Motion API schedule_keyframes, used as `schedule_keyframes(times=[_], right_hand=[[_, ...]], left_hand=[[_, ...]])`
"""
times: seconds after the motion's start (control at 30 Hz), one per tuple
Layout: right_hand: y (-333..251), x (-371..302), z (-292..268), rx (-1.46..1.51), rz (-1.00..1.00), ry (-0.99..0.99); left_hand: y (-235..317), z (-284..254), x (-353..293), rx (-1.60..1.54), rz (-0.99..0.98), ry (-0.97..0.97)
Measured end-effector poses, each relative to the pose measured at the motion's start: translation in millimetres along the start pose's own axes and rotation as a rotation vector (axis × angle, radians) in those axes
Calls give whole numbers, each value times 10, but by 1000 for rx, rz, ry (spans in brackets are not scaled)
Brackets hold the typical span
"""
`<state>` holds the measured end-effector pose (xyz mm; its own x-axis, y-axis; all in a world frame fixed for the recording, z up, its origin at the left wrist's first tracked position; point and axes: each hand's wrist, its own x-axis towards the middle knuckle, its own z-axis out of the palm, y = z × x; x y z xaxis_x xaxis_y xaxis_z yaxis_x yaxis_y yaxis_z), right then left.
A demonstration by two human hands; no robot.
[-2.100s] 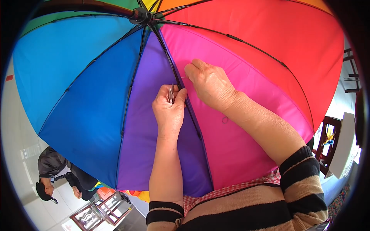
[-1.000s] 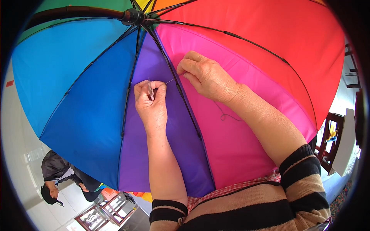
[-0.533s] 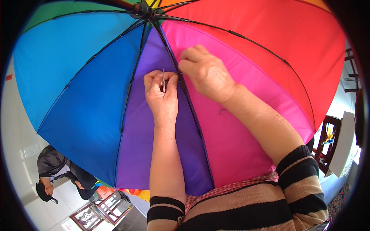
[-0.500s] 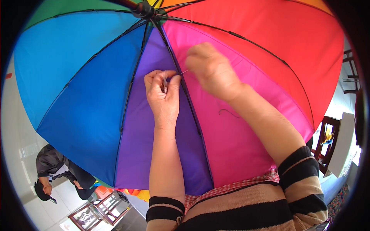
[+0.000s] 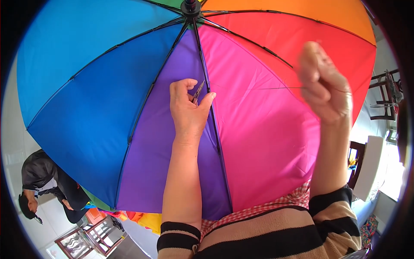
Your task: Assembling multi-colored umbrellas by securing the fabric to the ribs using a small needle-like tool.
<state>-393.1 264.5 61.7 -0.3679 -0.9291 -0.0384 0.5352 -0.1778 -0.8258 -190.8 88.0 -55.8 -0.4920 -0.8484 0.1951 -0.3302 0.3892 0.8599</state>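
Observation:
A rainbow umbrella [image 5: 267, 142] is spread in front of me, its underside and black ribs facing up. At one rib [image 5: 218, 142], between the purple and pink panels, my left hand [image 5: 186, 114] has its thumb resting by the rib. Small metal thread snips [image 5: 198, 92] are tucked in that hand, points upward past the curled fingers. Out to the right over the red and pink panels, my right hand [image 5: 326, 86] is closed and smeared by motion. A thin dark thread [image 5: 280, 88] stretches leftward from it. Any needle in its fingers cannot be made out.
The umbrella's black hub [image 5: 191, 8] sits at the top middle. Beyond the left edge a person in dark clothes [image 5: 47, 179] bends near wooden furniture [image 5: 92, 237]. A chair [image 5: 384, 97] and a white board [image 5: 370, 168] stand to the right.
My right hand has swung right, away from the rib, drawing the thread out. My left thumb has moved away from the fingertips, exposing the snips. The umbrella hub has shifted right and up in view.

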Motion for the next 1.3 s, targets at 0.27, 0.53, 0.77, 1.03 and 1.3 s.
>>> schedule_keyframes(times=[0.27,0.53,0.77,1.03,1.3], right_hand=[[809,289,-2,-1143,-215,112],[1449,868,125,-1378,-519,243],[1590,719,194,-1483,-432,177],[1611,852,180,-1433,-539,96],[1476,778,39,-1323,-457,2]], left_hand=[[-85,1,58,-46,84,65],[-119,32,79,-25,154,194],[-130,35,96,-6,208,190],[-76,68,117,138,291,151],[-129,-48,197,218,326,61]])
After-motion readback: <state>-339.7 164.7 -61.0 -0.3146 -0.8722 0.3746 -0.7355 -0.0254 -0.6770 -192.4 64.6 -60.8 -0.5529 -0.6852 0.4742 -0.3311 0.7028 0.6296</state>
